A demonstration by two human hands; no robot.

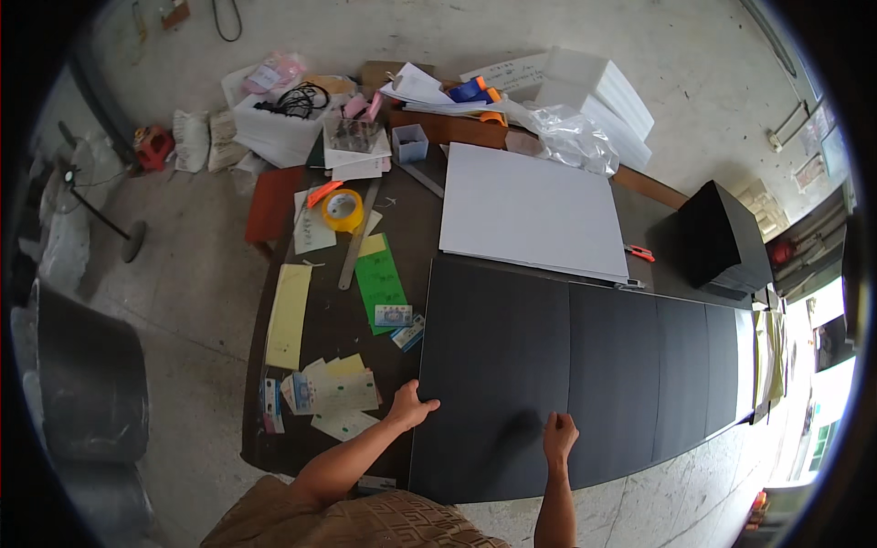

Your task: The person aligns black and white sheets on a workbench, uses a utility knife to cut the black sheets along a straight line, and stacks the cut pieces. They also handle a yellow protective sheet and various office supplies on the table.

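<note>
A large black board [493,365] with creases or seams running across it lies flat on the table in front of me. At its left edge is my left hand [413,407], the thumb over the top face and the other fingers along the edge, closed on it. My right hand [560,438] is closed with the fingers curled, over the board's near part, casting a shadow on it. Whatever it may hold is hidden. Beyond the board lies a stack of white sheets [530,210], with a red utility knife [641,252] at its right side.
Left on the dark table [320,342] are yellow tape [343,211], a steel ruler [357,239], a green card strip [379,279] and loose papers [338,391]. A black stack [722,237] stands at the far right. Clutter and clear plastic [575,137] line the back.
</note>
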